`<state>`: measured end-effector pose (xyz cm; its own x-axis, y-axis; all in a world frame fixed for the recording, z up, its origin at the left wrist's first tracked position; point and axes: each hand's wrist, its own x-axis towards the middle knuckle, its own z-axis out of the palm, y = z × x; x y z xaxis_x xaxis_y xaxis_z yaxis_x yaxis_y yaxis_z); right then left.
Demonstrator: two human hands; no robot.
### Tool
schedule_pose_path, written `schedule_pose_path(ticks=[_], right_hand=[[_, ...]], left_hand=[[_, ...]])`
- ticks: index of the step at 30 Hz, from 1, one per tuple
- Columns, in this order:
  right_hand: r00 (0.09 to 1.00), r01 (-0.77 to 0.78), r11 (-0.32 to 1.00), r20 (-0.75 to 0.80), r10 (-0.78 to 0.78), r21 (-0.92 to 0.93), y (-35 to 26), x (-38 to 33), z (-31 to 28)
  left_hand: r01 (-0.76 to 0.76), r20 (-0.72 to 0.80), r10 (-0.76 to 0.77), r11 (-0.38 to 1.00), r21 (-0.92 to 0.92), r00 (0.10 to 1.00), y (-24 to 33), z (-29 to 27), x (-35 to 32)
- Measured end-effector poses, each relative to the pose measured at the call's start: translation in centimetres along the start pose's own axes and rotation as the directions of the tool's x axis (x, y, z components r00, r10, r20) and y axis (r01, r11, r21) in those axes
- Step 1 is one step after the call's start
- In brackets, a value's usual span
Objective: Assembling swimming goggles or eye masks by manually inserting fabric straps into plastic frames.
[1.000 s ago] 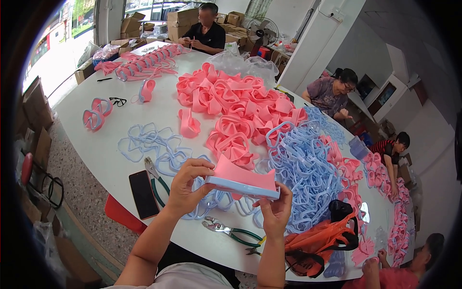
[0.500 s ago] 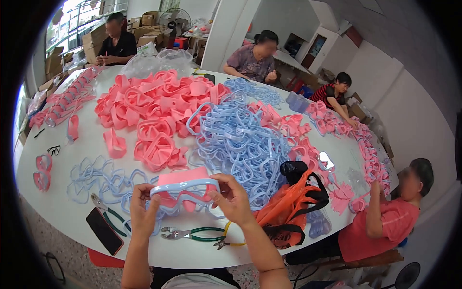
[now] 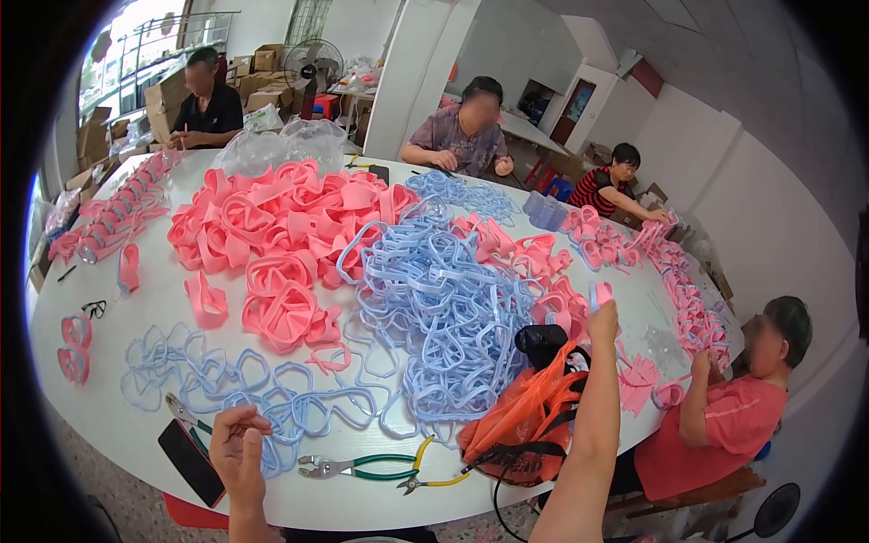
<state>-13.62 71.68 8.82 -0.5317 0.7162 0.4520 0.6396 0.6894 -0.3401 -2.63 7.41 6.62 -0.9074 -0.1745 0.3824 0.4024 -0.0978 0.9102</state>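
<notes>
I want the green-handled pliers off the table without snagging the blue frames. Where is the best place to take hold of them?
Grip the green-handled pliers by the two handles near their middle, coming from above on the table's near edge. They lie flat, metal jaws pointing left, handles running right, on bare table just clear of the blue frames. The left hand is nearest.

Left hand (image 3: 240, 445) covers pt of a blue frame (image 3: 272, 452), right hand (image 3: 603, 317) grips a pink/blue piece (image 3: 599, 291) too small to ID, both forearms cut off by bottom edge, phone (image 3: 192, 462) partly behind left hand.
</notes>
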Motion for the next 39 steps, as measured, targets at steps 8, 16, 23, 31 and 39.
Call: schedule_pose_path(ticks=[8, 16, 23, 31, 39], right_hand=[[0.927, 0.247, 0.966, 0.309, -0.212, -0.078, -0.7, 1.5, 0.6], [0.646, 0.614, 0.684, 0.248, -0.722, 0.394, -19.1, -12.2, -6.8], [0.106, 0.812, 0.279, 0.340, -0.935, 0.514, -30.3, -25.5, -2.6], [0.062, 0.644, 0.148, 0.142, -0.988, 0.751, -36.6, -35.3, 8.1], [0.042, 0.325, 0.229, 0.228, -0.973, 0.918, -38.4, -34.6, 10.4]], left_hand=[[-0.451, 0.233, 0.447, 0.892, -0.037, 0.864, 6.8, 2.4, 1.9], [-0.517, 0.275, 0.745, 0.634, -0.575, 0.607, 15.0, 1.6, 2.0], [-0.431, 0.375, 0.675, 0.712, -0.554, 0.635, 17.0, 0.5, -0.6], [-0.532, 0.250, 0.694, 0.693, -0.487, 0.676, 18.0, -1.1, -2.6], [-0.591, 0.336, 0.791, 0.607, -0.531, 0.511, 15.4, -3.0, -2.2]])
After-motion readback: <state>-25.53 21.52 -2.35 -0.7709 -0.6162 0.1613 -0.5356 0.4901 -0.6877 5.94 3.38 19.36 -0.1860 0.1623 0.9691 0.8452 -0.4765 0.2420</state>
